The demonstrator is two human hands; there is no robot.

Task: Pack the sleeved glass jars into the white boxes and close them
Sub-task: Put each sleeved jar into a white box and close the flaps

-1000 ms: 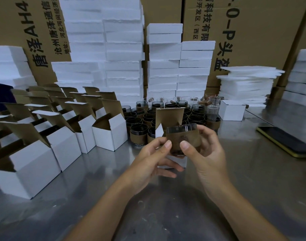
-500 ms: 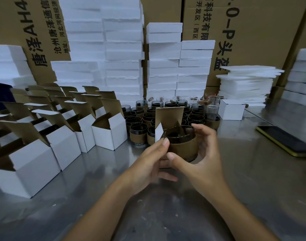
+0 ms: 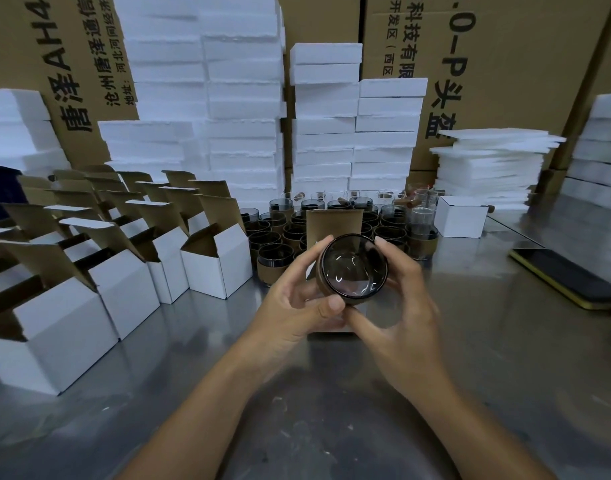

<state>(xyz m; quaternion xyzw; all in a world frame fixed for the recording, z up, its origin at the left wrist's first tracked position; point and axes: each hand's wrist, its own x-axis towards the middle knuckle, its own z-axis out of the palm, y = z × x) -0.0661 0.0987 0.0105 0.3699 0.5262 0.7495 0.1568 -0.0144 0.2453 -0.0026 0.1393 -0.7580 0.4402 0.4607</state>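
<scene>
**A:** Which step were you on?

**B:** Between picking and packing, I'd judge. Your left hand (image 3: 297, 299) and right hand (image 3: 397, 306) both gripped one sleeved jar (image 3: 352, 268), fingers curled round its brown sleeve. You held it above the table (image 3: 470, 341), tipped so a round end faced you.

**A:** And the box?

**B:** An open white box (image 3: 333, 221) stood at twelve o'clock, just behind the jar, flap up and mostly hidden. Spare jars (image 3: 274, 261) clustered at eleven, and empty boxes (image 3: 217, 268) ran off toward nine.

**A:** Next move?

**B:** You probably needed to right the jar, lower it squarely into that box, then fold and tuck the flap.
</scene>
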